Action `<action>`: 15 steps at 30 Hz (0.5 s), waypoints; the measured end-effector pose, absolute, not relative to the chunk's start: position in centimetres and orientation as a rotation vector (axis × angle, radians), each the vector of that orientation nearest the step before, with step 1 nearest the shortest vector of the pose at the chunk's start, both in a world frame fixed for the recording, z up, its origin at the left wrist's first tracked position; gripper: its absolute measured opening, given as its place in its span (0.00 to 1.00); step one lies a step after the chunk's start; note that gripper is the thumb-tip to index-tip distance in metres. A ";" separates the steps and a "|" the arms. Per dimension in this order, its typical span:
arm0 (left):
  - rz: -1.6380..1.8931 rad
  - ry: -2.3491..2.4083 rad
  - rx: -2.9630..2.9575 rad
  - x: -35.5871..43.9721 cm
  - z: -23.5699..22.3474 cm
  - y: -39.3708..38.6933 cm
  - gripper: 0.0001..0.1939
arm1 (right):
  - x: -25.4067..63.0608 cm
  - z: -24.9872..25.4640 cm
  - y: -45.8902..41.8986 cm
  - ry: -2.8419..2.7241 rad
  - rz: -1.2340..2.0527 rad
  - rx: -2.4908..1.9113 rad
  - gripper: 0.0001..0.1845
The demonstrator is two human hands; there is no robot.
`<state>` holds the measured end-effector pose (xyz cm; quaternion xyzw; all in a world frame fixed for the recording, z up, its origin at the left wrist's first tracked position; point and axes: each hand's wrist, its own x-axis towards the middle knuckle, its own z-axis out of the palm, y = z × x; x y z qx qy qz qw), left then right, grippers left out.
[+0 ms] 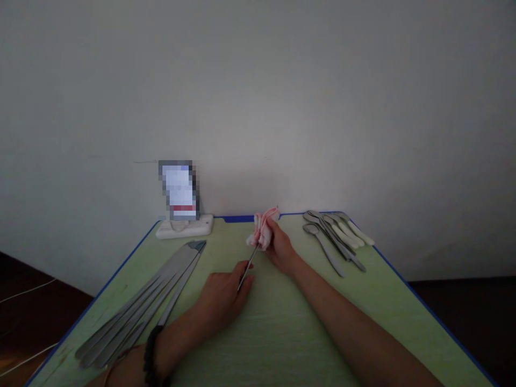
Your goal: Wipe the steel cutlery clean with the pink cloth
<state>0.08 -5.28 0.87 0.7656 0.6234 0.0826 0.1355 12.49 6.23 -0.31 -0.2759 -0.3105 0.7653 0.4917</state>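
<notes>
My left hand (228, 293) is closed on the near end of a thin metal utensil (248, 269), which slants up and away over the table. My right hand (281, 248) grips a crumpled pink and white cloth (263, 228) wrapped around the utensil's far part. The cloth covers most of that part, so its kind cannot be told; a small dark tip pokes out above. To the left lie several long flat metal pieces (149, 301), fanned out like knives. At the right back are several spoons (324, 250), some with cream handles (350, 236).
A phone (179, 191) with a blurred screen leans near the wall, on or behind a white power strip (185, 227). The green tabletop (290, 333) has a blue edge and meets the grey wall (258, 97). Pale cables (30, 290) hang at the left, beyond the table.
</notes>
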 end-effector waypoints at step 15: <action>0.141 1.766 2.342 0.1 0.9 -5.4 0.13 | 12.5 -0.4 6.6 -0.657 1.799 -0.683 0.14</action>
